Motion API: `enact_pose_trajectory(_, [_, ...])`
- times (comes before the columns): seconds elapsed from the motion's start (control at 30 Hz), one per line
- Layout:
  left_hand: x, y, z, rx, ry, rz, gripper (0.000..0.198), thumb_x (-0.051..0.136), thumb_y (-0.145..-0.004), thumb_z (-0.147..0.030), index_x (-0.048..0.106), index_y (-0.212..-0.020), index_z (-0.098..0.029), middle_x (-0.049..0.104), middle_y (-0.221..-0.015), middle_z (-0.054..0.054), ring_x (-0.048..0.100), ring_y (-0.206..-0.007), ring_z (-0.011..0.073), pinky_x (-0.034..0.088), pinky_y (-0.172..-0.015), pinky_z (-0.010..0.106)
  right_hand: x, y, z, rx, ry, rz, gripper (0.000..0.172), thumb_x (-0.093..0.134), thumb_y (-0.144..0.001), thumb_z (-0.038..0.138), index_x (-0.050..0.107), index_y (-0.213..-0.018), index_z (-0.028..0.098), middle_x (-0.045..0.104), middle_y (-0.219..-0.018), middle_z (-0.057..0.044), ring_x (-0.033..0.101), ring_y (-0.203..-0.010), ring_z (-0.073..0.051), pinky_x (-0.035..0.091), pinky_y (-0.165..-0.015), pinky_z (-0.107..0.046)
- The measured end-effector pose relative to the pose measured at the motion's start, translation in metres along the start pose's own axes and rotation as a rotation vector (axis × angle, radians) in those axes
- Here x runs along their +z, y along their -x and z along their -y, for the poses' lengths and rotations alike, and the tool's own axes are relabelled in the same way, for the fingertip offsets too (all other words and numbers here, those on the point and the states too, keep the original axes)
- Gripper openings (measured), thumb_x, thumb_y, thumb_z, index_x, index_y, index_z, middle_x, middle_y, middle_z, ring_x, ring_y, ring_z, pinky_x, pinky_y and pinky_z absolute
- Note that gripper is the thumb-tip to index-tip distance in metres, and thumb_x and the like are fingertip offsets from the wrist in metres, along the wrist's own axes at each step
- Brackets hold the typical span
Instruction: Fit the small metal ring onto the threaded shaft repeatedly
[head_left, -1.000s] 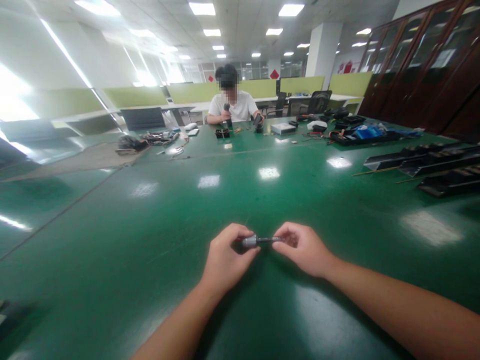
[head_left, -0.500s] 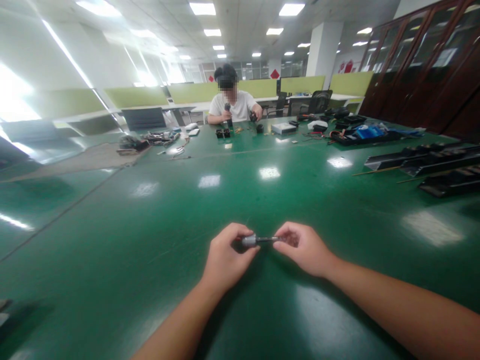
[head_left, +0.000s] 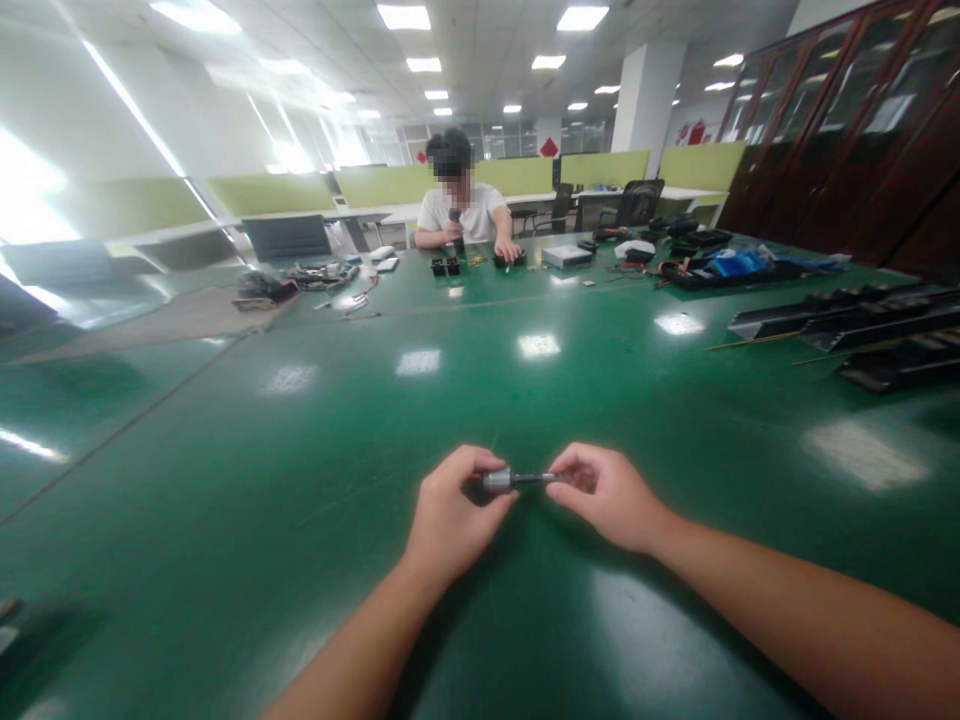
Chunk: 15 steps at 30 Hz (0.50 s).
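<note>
My left hand [head_left: 451, 510] pinches a silver-grey cylinder with a thin dark shaft [head_left: 498, 481] between thumb and fingers. It lies level just above the green table [head_left: 337, 400], shaft pointing right. Behind the cylinder, a little red shows inside the left hand. My right hand [head_left: 609, 497] has its thumb and forefinger closed at the far end of the shaft, whose tip they cover. Its other fingers curl in. The exact kind of this piece cannot be made out.
Across the table sits a person in a white shirt [head_left: 480, 212], holding a dark tool [head_left: 456, 228], one hand on a black part [head_left: 510, 258]. Long black metal channels [head_left: 862, 315] lie at right. Electronics and a blue bundle [head_left: 735, 263] lie at back right; cables and parts [head_left: 322, 275] at back left.
My hands and the piece between them stay practically still. The person opposite has lowered one hand with a dark part to the tabletop.
</note>
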<state>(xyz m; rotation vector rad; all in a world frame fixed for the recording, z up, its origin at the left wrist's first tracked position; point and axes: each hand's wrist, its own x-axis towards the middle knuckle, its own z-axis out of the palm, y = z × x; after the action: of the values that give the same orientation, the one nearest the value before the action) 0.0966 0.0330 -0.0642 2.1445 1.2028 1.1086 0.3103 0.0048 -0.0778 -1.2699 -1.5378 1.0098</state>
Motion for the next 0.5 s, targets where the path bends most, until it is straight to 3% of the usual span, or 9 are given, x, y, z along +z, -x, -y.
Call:
enact_pose_trajectory(0.23, [0.000, 0.000, 0.002, -0.017, -0.010, 0.000, 0.019, 0.076, -0.072, -0.019, 0.065, -0.088, -0.018, 0.068, -0.090, 0.002, 0.064, -0.081, 0.0164, 0.050, -0.075, 0.029, -0.001, -0.001, -0.003, 0.024, -0.038, -0.003, 0.015, 0.072, -0.077, 0.028, 0.067, -0.085, 0.016, 0.065, -0.071, -0.001, 0.057, -0.063, -0.014, 0.044, -0.059, -0.025])
enact_pose_trajectory(0.4, [0.000, -0.003, 0.006, -0.141, -0.057, -0.061, 0.024, 0.080, -0.071, -0.031, 0.067, -0.088, -0.020, 0.069, -0.085, 0.002, 0.064, -0.078, 0.0182, 0.051, -0.074, 0.031, -0.003, -0.007, -0.011, 0.062, -0.433, -0.101, 0.035, 0.055, -0.090, 0.050, 0.059, -0.077, 0.018, 0.057, -0.065, 0.000, 0.055, -0.055, -0.014, 0.044, -0.054, -0.027])
enact_pose_trajectory(0.5, [0.000, -0.008, 0.010, -0.267, 0.030, -0.128, 0.033, 0.078, -0.073, -0.042, 0.067, -0.093, -0.018, 0.070, -0.082, 0.003, 0.065, -0.073, 0.0181, 0.052, -0.070, 0.031, -0.003, -0.009, -0.014, 0.082, -0.544, -0.130, 0.043, 0.048, -0.092, 0.054, 0.050, -0.065, 0.020, 0.047, -0.054, 0.002, 0.047, -0.044, -0.013, 0.038, -0.046, -0.027])
